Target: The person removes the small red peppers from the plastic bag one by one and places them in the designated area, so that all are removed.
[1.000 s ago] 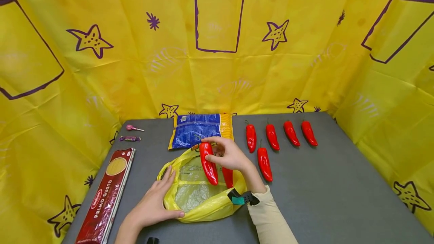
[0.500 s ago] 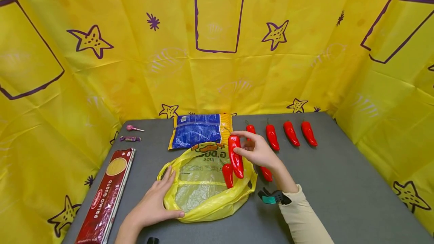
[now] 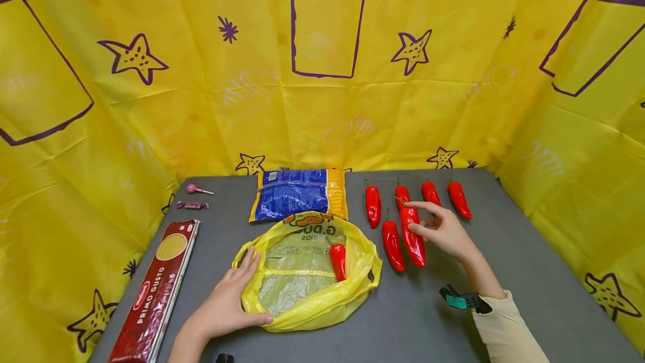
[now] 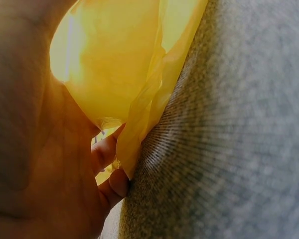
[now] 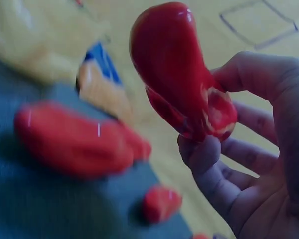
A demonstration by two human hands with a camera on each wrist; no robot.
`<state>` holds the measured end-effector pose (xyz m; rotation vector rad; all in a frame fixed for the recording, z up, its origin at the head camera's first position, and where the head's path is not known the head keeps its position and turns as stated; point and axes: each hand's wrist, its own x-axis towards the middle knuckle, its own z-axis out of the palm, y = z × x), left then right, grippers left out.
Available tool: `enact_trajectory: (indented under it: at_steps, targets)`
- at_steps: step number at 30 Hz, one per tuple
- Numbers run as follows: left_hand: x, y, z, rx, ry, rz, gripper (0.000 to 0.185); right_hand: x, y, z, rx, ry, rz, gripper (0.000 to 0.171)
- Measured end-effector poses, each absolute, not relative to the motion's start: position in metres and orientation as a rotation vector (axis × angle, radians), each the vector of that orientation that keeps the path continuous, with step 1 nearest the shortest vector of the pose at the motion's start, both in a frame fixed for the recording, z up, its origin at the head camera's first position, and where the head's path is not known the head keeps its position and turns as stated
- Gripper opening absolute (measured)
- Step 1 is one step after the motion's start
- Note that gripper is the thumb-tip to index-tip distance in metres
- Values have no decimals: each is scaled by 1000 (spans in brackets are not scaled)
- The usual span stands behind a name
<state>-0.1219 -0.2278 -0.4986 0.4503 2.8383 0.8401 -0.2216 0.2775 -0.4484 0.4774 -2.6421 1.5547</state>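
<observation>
My right hand (image 3: 445, 231) pinches a glossy red pepper (image 3: 414, 242) between thumb and fingers, to the right of another red pepper (image 3: 392, 245) on the table. In the right wrist view the held pepper (image 5: 167, 50) fills the upper middle. My left hand (image 3: 227, 301) rests, fingers spread, against the left side of a yellow plastic bag (image 3: 322, 310). In the left wrist view, fingertips (image 4: 119, 181) touch the bag's thin yellow film (image 4: 109, 59). The bag's mouth gapes upward, and one red pepper (image 3: 339, 262) lies inside at its right.
Several red peppers (image 3: 458, 200) lie in a row at the back right. Behind the bag is a blue and yellow packet (image 3: 297, 194). A red spaghetti pack (image 3: 156, 290) lies at the left, with a lollipop (image 3: 194, 189) and a wrapped candy (image 3: 192, 205) beyond it.
My right hand has carried the red pepper rightward, from above the bag's mouth to beside the peppers on the table. My left hand stays at the bag's left side.
</observation>
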Motion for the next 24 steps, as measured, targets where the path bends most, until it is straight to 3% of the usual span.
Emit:
enact_trajectory:
  at_steps: [10,24]
  targets:
    - [-120,-228,-495,439,2818,830,132,-218,322,-483,234,-2693,1586,52]
    - [-124,-228,-503,428,2821,840,133,-223,338,-513,241,-2743,1427,45]
